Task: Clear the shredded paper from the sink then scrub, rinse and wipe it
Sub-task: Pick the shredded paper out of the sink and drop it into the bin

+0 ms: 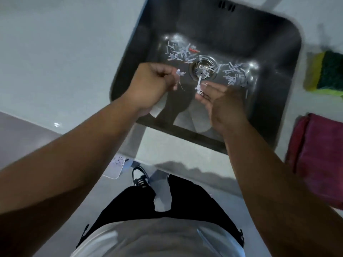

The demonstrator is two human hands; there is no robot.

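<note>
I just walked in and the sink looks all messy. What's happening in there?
A person is picking shredded paper out of the sink. The left grip holds a small clump and the right grip pinches a few strips near the drain. Plenty more lies on both sides of the drain. A sponge and a pink cloth sit untouched on the counter.

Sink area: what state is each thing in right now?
sink, littered, not yet scrubbed
shredded paper, loose heaps left and right of the drain
drain, partly covered by strips
left hand, curled round a few strips
right hand, pinching strips at its fingertips
sponge, lying on the counter
pink cloth, folded on the counter
</note>
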